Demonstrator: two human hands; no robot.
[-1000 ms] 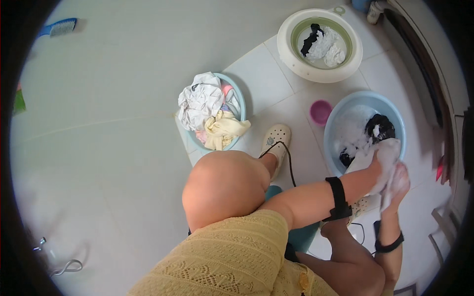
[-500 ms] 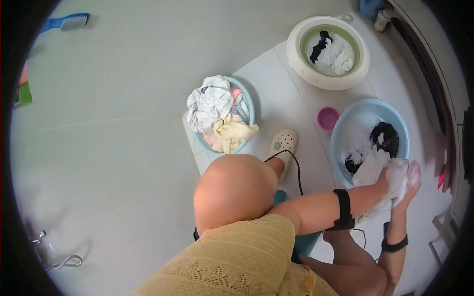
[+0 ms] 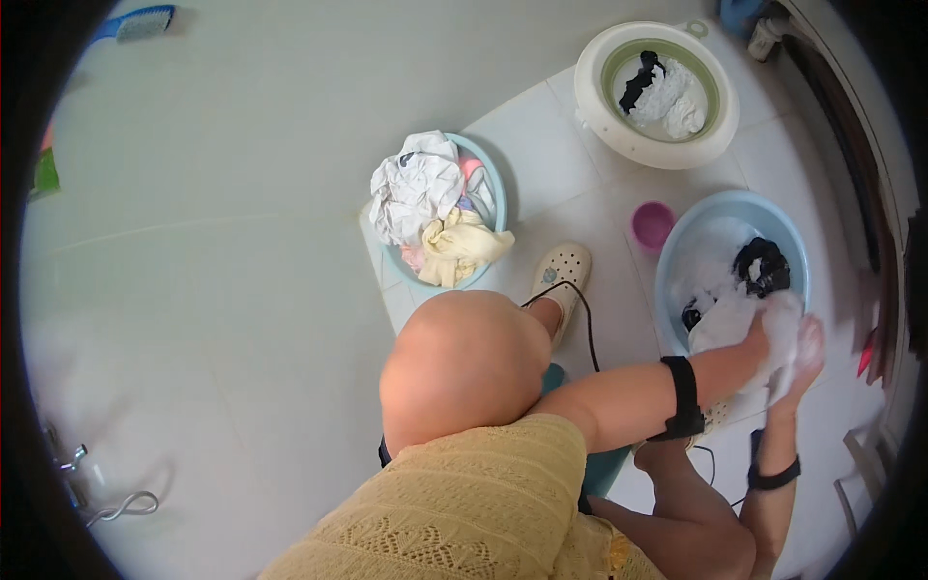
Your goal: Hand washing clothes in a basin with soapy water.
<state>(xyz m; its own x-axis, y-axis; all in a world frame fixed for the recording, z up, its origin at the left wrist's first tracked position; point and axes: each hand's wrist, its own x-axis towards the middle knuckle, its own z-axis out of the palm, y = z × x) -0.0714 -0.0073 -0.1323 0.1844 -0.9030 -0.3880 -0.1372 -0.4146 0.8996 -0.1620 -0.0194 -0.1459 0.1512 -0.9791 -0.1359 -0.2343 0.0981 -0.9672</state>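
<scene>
your lathered left hand (image 3: pixel 776 331) and right hand (image 3: pixel 808 350) grasp foam-covered white fabric cloth (image 3: pixel 723 324) between them at the near rim of the round light-blue plastic basin (image 3: pixel 665 266). with the hands that close to the edge, suds could drip onto the white floor tiles (image 3: pixel 824 418); a soapy grip might slip. since a second ago, the basin has shifted rightward in view; your hands remain together.

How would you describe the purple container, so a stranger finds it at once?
On the tiled floor at right, find the sudsy blue basin. Beside its upper-left rim is the purple container: round, and far smaller than this or the cream-and-green basin.
</scene>
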